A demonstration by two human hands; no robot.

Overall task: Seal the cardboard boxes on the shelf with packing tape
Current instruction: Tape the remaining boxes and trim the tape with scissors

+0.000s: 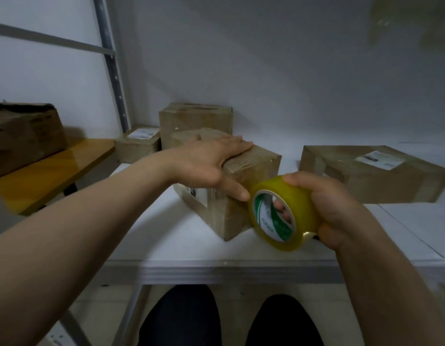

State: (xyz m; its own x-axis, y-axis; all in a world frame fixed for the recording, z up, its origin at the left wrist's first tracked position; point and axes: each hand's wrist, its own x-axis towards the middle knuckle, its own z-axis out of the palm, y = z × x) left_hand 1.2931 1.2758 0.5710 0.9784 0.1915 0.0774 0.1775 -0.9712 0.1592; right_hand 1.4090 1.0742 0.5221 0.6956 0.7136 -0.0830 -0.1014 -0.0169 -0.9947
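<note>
The left hand (pixel 211 161) lies flat on the near cardboard box (pixel 256 163) at the shelf (pixel 241 250) front, thumb pressing its side (probably pinning the tape end). The right hand (pixel 341 208) grips the tape roll (pixel 300 196), touching that box. Taping is starting; next, pull 1 strip taut over the top seam.

Both arms were bare. The left arm (pixel 79 233) and the right arm (pixel 391 283) showed skin all the way up to the edge of the picture. The left hand (pixel 211 161) and the right hand (pixel 336 208) were bare too. Lower down, both legs wore plain dark trousers (pixel 184 318), nearly black.
</note>
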